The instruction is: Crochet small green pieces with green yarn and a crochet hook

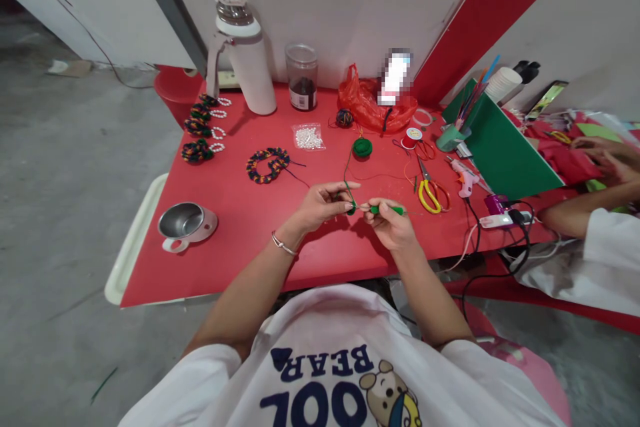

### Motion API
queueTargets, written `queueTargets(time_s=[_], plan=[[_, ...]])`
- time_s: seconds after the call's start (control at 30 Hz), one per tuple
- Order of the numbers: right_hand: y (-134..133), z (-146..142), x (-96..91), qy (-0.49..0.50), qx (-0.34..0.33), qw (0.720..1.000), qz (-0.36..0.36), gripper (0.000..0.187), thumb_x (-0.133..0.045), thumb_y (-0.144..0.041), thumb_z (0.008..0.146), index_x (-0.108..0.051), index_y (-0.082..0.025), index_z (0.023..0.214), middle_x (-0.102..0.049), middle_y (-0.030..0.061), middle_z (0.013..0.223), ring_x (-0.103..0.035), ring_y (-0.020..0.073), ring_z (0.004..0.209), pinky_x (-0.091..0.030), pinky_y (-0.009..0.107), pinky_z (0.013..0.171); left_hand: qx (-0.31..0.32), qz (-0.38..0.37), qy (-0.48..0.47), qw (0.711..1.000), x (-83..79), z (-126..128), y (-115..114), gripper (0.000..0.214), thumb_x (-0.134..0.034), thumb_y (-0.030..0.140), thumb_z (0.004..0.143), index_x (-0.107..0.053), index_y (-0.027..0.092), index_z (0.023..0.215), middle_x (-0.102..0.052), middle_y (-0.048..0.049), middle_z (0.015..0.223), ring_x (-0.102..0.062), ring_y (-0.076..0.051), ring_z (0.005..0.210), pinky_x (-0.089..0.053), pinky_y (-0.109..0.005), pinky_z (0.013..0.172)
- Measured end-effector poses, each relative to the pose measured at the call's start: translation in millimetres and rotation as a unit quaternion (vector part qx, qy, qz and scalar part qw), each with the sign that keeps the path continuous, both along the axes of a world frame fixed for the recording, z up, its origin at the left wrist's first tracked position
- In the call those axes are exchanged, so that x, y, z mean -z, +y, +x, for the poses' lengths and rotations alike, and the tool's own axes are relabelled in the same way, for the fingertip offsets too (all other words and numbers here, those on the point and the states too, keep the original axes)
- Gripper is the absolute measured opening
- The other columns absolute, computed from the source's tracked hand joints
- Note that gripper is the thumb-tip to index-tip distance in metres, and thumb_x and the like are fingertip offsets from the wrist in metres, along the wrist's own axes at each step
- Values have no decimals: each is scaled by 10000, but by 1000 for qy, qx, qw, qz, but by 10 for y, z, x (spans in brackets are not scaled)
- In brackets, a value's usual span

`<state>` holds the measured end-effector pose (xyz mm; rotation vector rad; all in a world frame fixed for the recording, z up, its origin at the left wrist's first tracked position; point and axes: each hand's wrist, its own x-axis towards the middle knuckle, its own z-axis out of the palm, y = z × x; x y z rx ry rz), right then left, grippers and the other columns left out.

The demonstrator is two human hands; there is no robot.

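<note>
My left hand pinches a small piece of green crochet above the red table, the green yarn passing up over its raised forefinger. That strand leads back to a green yarn ball on the table. Wrapped round the green handle of a crochet hook are the fingers of my right hand. The hook's metal tip points left and meets the green work at my left fingertips. Whether a loop sits on the tip is too small to tell.
Around the hands lie a dark multicoloured braided ring, a pearl bead packet, yellow-handled scissors and a pink glue gun. A steel mug stands left, a white flask behind. Right of the green divider a co-worker's arm rests.
</note>
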<state>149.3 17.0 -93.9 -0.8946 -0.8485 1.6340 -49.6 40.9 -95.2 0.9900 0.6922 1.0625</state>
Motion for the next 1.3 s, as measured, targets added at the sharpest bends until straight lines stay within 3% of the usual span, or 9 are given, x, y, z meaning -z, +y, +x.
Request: queueTargets(time_s=[0.1, 0.23, 0.37, 0.57, 0.8, 1.0, 1.3], plan=[[-19, -73, -33, 5, 19, 1000, 2, 282, -932, -417, 672, -820, -228, 849, -807, 35, 778, -682, 126, 622, -552, 247, 566, -21, 12, 10, 1000, 3, 32, 0, 537, -954, 326, 640, -807, 145, 1124, -716, -40, 710, -638, -129, 608, -461, -230, 542], [14, -162, -75, -2, 103, 994, 23, 253, -912, -398, 700, -812, -233, 864, -812, 35, 827, -670, 116, 650, -532, 233, 562, -69, 19, 8, 997, -9, 63, 10, 534, -945, 315, 640, -799, 145, 1125, -726, -31, 717, -643, -129, 628, -491, -242, 583], [47, -202, -78, -22, 141, 989, 25, 261, -907, -410, 695, -806, -235, 860, -811, 36, 844, -665, 120, 656, -523, 238, 557, -79, 19, 23, 996, -22, 85, 11, 645, -918, 254, 635, -749, 154, 1249, -747, -22, 755, -661, -130, 656, -499, -234, 594], [24, -198, -32, -32, 149, 988, 28, 291, -911, -455, 682, -798, -244, 848, -809, 26, 833, -652, 118, 638, -507, 243, 558, -80, 19, 47, 996, -4, 102, -8, 727, -872, 211, 657, -686, 150, 1357, -743, -12, 756, -648, -117, 641, -477, -217, 573], [-7, -203, 48, -85, 138, 985, 52, 368, -877, -531, 723, -805, -247, 945, -822, 43, 919, -728, 178, 793, -541, 292, 665, -70, 25, 45, 996, 1, 117, -37, 713, -861, 196, 684, -680, 163, 1374, -749, -25, 807, -676, -134, 700, -513, -242, 636], [14, -177, 94, -88, 125, 987, 57, 399, -881, -574, 695, -819, -251, 922, -824, 46, 918, -690, 156, 698, -490, 270, 575, -85, 23, 34, 996, 16, 129, -24, 661, -876, 189, 668, -722, 165, 1309, -722, -12, 797, -662, -126, 697, -496, -243, 650], [38, -144, 162, -93, 134, 984, 69, 369, -898, -539, 689, -823, -248, 903, -810, 28, 853, -675, 146, 688, -501, 272, 607, -107, 25, 43, 993, -15, 116, -20, 601, -926, 221, 618, -786, 176, 1201, -666, 16, 767, -473, -43, 545, -395, -202, 521]])
